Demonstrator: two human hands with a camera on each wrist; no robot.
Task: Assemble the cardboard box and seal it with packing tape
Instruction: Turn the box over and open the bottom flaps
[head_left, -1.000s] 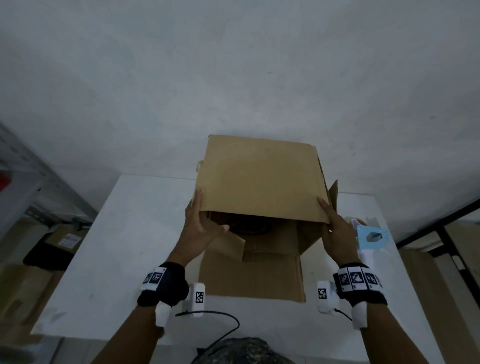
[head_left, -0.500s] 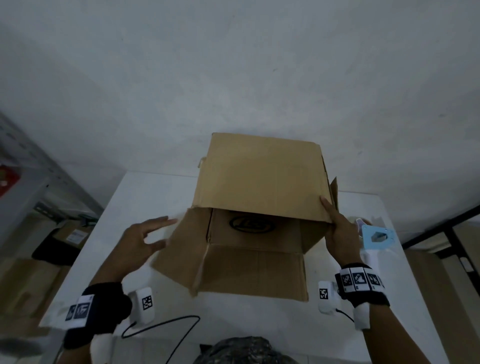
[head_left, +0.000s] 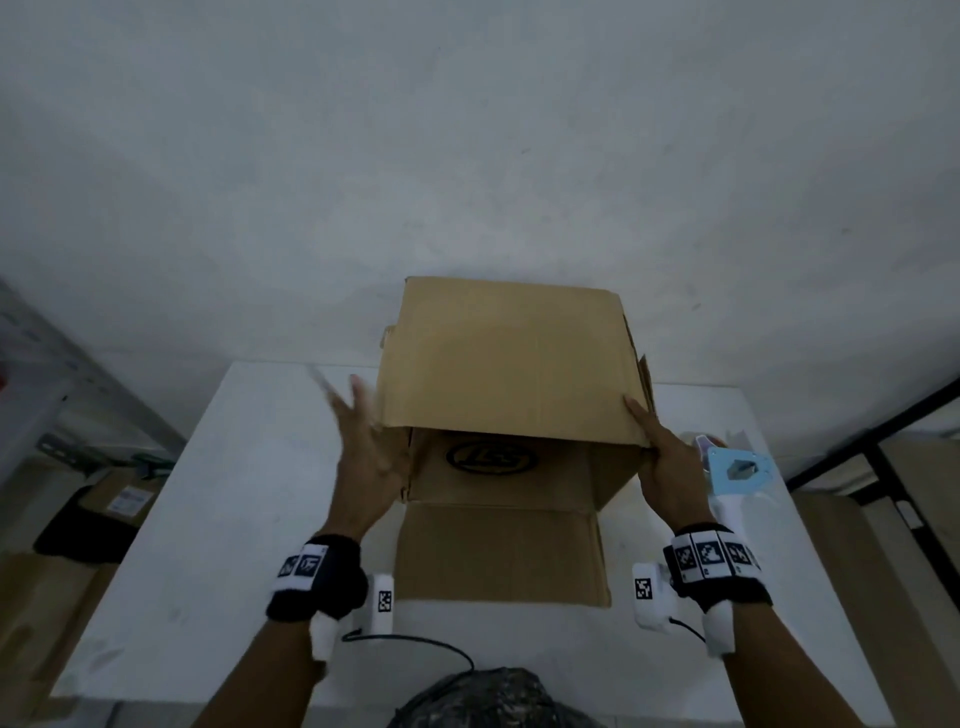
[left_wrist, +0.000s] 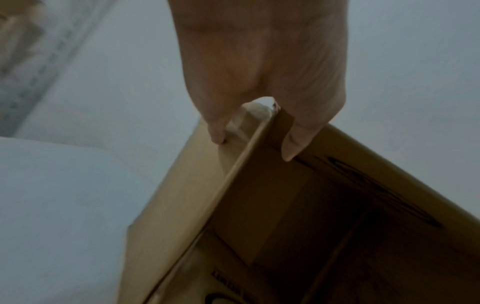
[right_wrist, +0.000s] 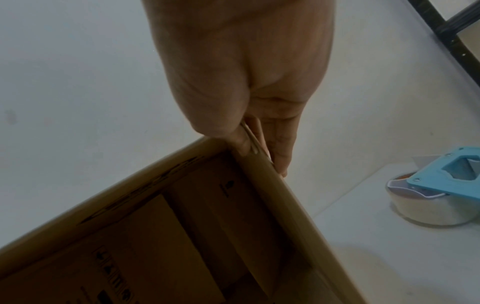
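A brown cardboard box (head_left: 509, 364) lies on its side on the white table (head_left: 260, 519), its open end facing me. Its bottom flap (head_left: 498, 551) lies flat on the table. My left hand (head_left: 374, 436) is blurred at the box's left edge. In the left wrist view the left flap (left_wrist: 233, 185) sits between its thumb (left_wrist: 293, 144) inside and a finger outside. My right hand (head_left: 649, 431) grips the box's upper right corner, thumb on top and fingers (right_wrist: 280, 164) outside. A blue tape dispenser (head_left: 737, 470) with a clear roll stands just right of that hand.
A wall stands close behind the box. Left of the table are a metal shelf (head_left: 47, 395) and cartons (head_left: 119, 499) on the floor. A black frame (head_left: 883, 447) is at the right. A black cable (head_left: 415, 644) trails over the table's near edge.
My left hand, off to the left half a second ago, has come back to the box's left edge. The splayed left flap has swung in against the box. My right hand has stayed put.
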